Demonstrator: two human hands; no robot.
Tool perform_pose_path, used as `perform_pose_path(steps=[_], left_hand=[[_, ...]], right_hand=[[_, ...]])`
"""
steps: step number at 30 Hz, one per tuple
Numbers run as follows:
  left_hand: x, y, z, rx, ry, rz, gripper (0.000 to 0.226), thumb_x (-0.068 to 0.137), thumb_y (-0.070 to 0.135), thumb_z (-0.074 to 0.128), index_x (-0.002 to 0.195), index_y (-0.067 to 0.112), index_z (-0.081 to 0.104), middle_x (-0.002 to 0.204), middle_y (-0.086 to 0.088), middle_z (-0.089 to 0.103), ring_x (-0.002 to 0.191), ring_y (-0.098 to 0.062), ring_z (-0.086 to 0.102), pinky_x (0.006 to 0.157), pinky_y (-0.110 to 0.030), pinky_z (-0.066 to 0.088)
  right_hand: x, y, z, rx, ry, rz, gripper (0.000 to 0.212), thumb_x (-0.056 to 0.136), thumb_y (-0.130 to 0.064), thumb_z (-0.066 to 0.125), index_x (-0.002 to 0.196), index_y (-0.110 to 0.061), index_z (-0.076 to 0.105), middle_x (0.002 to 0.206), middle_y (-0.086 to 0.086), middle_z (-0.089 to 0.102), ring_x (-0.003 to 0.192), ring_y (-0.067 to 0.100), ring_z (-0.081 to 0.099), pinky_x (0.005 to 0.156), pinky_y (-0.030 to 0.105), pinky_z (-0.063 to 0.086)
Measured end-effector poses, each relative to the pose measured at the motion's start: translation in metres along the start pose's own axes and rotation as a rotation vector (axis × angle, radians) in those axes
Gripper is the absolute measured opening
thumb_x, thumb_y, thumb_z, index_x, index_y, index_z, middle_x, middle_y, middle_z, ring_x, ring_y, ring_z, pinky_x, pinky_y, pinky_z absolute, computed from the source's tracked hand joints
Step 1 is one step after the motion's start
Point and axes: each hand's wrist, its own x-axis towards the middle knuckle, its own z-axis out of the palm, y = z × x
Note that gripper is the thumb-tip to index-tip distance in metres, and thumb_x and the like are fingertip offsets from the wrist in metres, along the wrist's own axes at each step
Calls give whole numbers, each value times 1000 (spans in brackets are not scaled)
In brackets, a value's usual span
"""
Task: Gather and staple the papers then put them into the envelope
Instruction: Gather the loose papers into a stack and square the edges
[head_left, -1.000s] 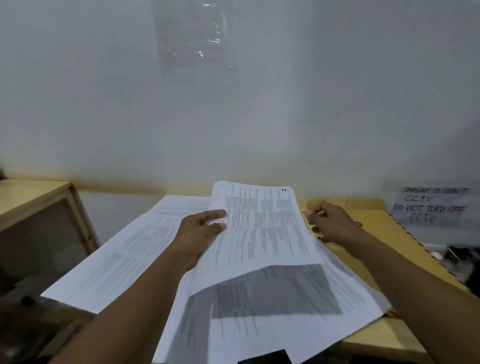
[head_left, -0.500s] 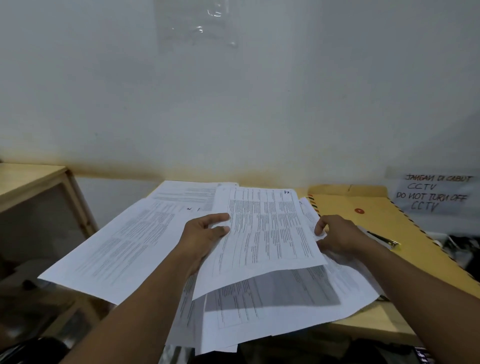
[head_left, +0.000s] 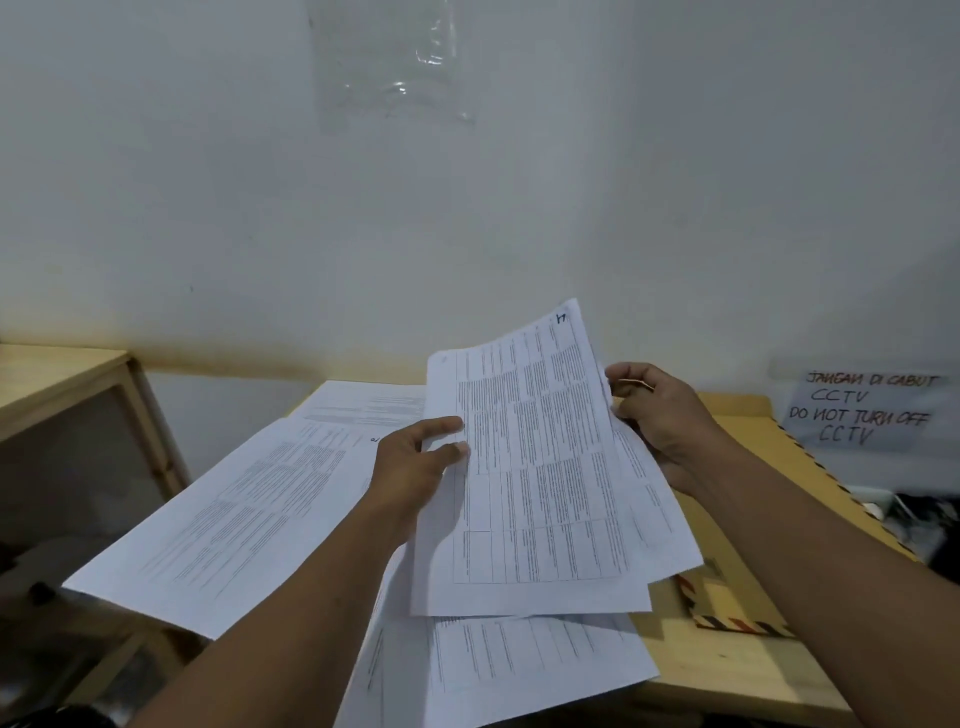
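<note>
printed sheets (head_left: 535, 467): thin, light, floppy; likely to bow and slide apart, so best gripped at opposite long edges. white, dense table text, handwritten mark at top corner. held tilted above the desk (head_left: 727, 670). left hand (head_left: 415, 462) pinches the left edge; right hand (head_left: 660, 415) fingers curl round the right edge. more loose sheets (head_left: 234, 509) lie below, brown envelope (head_left: 727, 597) at right.

Loose sheets (head_left: 223, 514) blanket the left and near parts of the worktop (head_left: 727, 670), one overhanging its left edge. The envelope (head_left: 737, 597) covers the right side back toward the wall (head_left: 467, 234) — bare wood shows only at the near right corner. The raised sheets (head_left: 535, 467) fill the air over the middle; a wooden cabinet (head_left: 67, 384) stands off to the left.
</note>
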Motion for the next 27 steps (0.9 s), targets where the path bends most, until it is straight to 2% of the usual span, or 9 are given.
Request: perform_pose_path(steps=[3,6,10,13,17,20,22,25,27], left_hand=[[5,7,1,-4,1,7,27,86,8,76,108,25,75,127,5,64,122,-16,52,102,-35,44],[9,12,1,-11,8,11,29,86,7,76,109,23,75,123,7,63,118,-16,54,97,-34,45],[12,17,-5,-13,67,35,34,85,8,78,116,21,74,120,7,59,112,-17,55,91,-29,43],[15,16,-15,-47,112,21,32,82,9,80,110,25,75,126,2,64,115,-23,63,103,-35,49],[18,17,-31,-39,98,-43,24,87,7,75,105,24,78,123,-3,70,108,-26,68,95,-39,56],[17,13,-46,-23,53,-70,23,92,6,69,103,24,78,122,0,70,109,-23,66,97,-39,54],[15,8,-56,47,62,-50,23,95,5,64,102,24,77,119,0,70,102,-20,67,89,-32,56],[9,1,-71,116,87,-32,27,98,4,57,106,23,74,118,0,68,86,-11,67,60,-15,52],[9,-4,-83,159,91,-36,30,98,2,57,108,25,75,126,1,64,93,-9,67,62,-15,53]], right_hand=[[0,-13,11,19,-20,-41,38,90,16,44,94,-15,66,120,15,65,86,33,63,81,57,57],[-3,-23,20,-53,-3,-101,34,91,12,46,92,-16,67,110,12,67,75,25,64,62,40,59],[0,-24,29,-112,-5,-135,11,95,-16,54,95,-24,63,98,10,72,75,24,63,66,38,52],[1,-20,37,-162,-41,-172,7,95,-40,57,95,-33,55,103,8,66,81,24,60,71,39,46],[1,-7,57,-332,-67,-289,23,94,-7,56,100,-29,59,101,6,64,70,20,58,57,27,44],[3,6,74,-341,-36,-298,33,90,9,46,93,-18,65,106,7,63,89,19,57,73,27,44],[4,14,82,-331,-53,-222,30,91,9,45,93,-11,66,109,8,64,102,22,58,80,30,43],[4,26,84,-339,-118,-77,20,94,-2,50,103,-14,63,96,11,63,69,24,55,62,30,46],[3,35,80,-423,-121,6,17,95,-11,52,110,-20,56,87,12,63,66,26,56,59,34,48]])
